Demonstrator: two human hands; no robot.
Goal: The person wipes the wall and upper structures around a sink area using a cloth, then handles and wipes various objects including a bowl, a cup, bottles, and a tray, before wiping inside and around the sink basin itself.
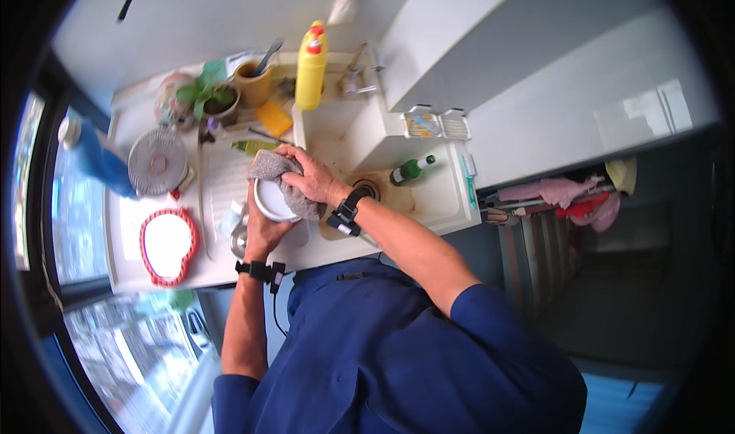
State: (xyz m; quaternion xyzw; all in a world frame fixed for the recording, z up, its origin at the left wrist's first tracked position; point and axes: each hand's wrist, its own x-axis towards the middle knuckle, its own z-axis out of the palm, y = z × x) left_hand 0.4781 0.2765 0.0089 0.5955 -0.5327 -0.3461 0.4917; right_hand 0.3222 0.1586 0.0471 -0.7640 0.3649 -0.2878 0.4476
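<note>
A white round bowl or lid (pixel 272 200) rests in my left hand (pixel 263 232), which grips it from below and the left. Over its rim lies a grey-brown cloth (pixel 278 171), bunched up and hanging down on the right. My right hand (pixel 313 177) presses this cloth against the white piece, fingers curled into the fabric. Both hands are above the counter at the left edge of the sink (pixel 344 127). Part of a metal bowl (pixel 238 242) shows beside my left wrist.
A green glass bottle (pixel 412 170) lies in the sink near the drain (pixel 367 189). Behind it stand a yellow bottle (pixel 311 69) and a faucet (pixel 359 84). On the left are a potted plant (pixel 221 102), a small fan (pixel 157 161), a blue jug (pixel 97 155) and a red-framed mirror (pixel 169 246).
</note>
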